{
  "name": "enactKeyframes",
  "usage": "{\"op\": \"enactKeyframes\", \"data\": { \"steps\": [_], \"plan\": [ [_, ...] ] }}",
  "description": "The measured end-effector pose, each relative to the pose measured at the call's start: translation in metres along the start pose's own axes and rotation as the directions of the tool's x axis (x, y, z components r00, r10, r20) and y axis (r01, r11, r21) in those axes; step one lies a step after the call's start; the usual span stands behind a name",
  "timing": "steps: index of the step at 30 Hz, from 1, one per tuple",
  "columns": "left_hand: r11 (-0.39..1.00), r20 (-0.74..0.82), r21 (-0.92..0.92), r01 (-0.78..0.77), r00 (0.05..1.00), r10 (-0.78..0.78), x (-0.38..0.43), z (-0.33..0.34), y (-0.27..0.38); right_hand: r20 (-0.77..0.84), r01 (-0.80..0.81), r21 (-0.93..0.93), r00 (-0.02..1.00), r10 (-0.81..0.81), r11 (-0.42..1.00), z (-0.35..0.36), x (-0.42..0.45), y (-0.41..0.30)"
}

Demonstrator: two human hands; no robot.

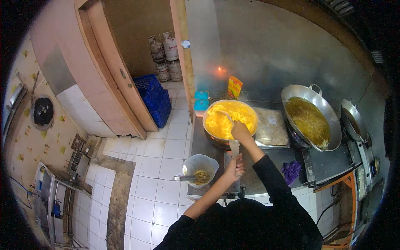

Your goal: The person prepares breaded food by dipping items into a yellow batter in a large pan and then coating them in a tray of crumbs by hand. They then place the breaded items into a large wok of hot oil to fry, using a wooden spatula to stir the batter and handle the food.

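A wide pan (205, 126) on the stove holds soft yellow food that looks like scrambled egg (218, 123). My left hand (235, 168) is closed around the pale pan handle (234, 148), which points towards me. Over the near side of the pan, my right hand (241, 131) grips a stirring utensil (225, 114). Its far end lies in the egg, so its full shape is hidden. Left of the handle stands a translucent plastic jug (208, 162) with a wire whisk (187, 178) leaning in it and some yellow liquid at the bottom.
Right of the pan is a plastic-wrapped flat pack (271, 126). Beyond it, a large wok (335, 131) holds bubbling oil, with a smaller wok (351, 120) alongside. A purple cloth (290, 172) lies near the counter's front. Blue-lidded containers (201, 104) and a yellow pouch (234, 87) stand behind.
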State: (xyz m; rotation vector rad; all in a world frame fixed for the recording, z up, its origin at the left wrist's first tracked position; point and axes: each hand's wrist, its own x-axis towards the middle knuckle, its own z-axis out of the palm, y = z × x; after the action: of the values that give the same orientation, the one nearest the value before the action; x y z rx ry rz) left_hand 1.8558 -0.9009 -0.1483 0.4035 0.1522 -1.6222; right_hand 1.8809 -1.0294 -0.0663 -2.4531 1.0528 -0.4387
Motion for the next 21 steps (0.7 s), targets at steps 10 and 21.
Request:
{"op": "enactKeyframes", "data": {
  "steps": [10, 21],
  "plan": [
    [0.997, 0.009, 0.074, -0.032, 0.999, 0.032, 0.008, -0.01, -0.003, 0.191, 0.149, -0.333, 0.978, -0.088, 0.931, -0.007, 0.046, -0.004],
    [0.997, 0.017, 0.074, -0.012, 1.0, 0.01, 0.007, -0.003, -0.002, 0.589, 0.156, -0.443, 0.793, 0.156, 0.883, -0.106, 0.068, -0.041]
  ]
}}
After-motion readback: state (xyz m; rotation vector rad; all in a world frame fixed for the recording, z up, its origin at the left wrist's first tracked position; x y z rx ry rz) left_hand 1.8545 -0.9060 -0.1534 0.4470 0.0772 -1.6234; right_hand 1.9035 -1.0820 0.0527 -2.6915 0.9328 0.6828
